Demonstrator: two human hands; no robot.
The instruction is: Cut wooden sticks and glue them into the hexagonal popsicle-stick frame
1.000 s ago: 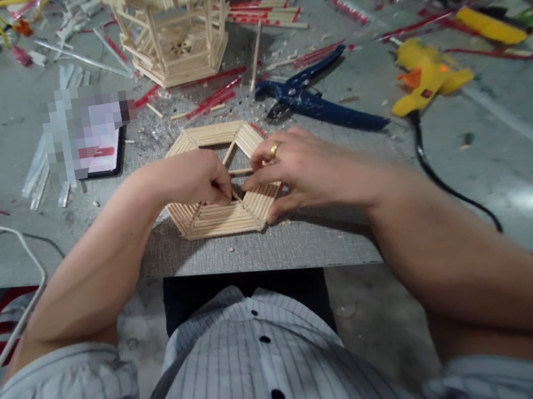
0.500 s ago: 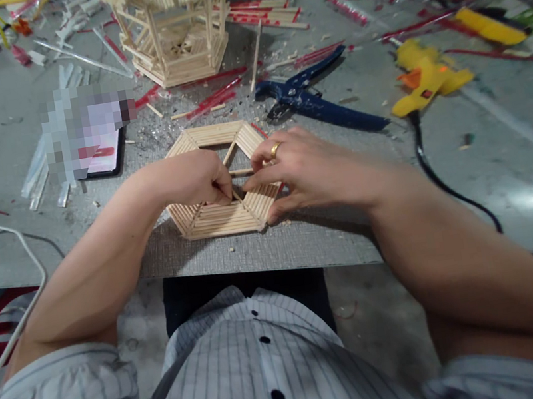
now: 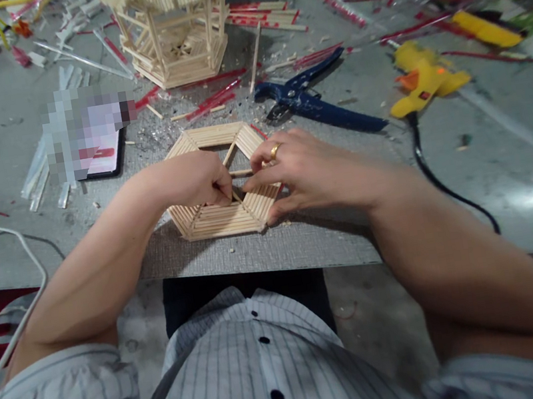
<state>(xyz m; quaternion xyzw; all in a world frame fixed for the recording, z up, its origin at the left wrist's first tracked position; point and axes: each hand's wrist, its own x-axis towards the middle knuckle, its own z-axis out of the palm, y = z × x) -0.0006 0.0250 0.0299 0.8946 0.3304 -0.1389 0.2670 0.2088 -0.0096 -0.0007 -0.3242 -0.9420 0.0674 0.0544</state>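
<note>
A hexagonal frame of thin wooden sticks lies flat near the table's front edge, with stick spokes crossing its open middle. Over its left side reaches my left hand, closed in a pinch, its fingertips down in the opening at a short wooden stick. My fingers partly hide that stick. My right hand, with a ring on one finger, grips the right side of the frame; its thumb is at the outer lower edge and its fingers bend over the top toward the middle.
Behind the frame stands a pavilion-shaped stick model. Blue cutting pliers and a yellow glue gun with a black cord lie to the right. On the left are a phone and clear glue sticks. Red wrappers litter the table.
Both hands stay in the same place on the frame, with no clear finger movement. The whole view shifts very slightly.
</note>
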